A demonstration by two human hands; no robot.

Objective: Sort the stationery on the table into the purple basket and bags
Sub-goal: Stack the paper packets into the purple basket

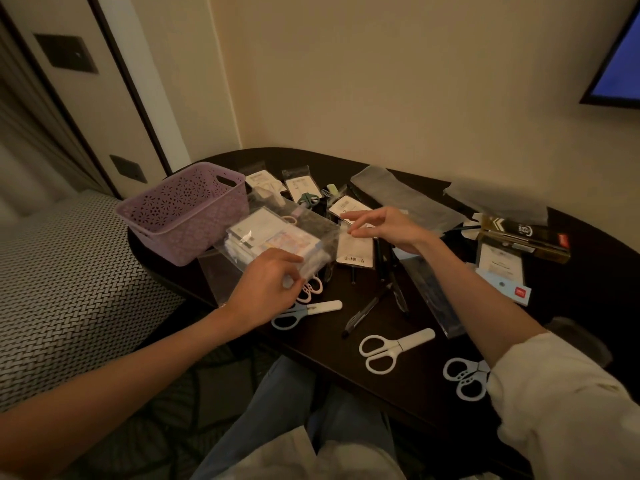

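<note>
Beside the purple basket [180,211], just to its right, a clear bag [277,237] of cards is held up. Left hand [268,284] pinches its near corner; right hand [379,226] pinches its far edge, fingers loosely spread. Beyond, white scissors [394,346] lie on the bench [433,393].

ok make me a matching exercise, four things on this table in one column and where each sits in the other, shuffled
Things:
1. purple basket
2. white scissors
3. clear bag
4. black and gold box

Places:
A. held between both hands
B. far right of the table
C. near edge, handles toward the person
D. left end of the table

Pairs: 1-D, 2-C, 3-A, 4-B
</note>
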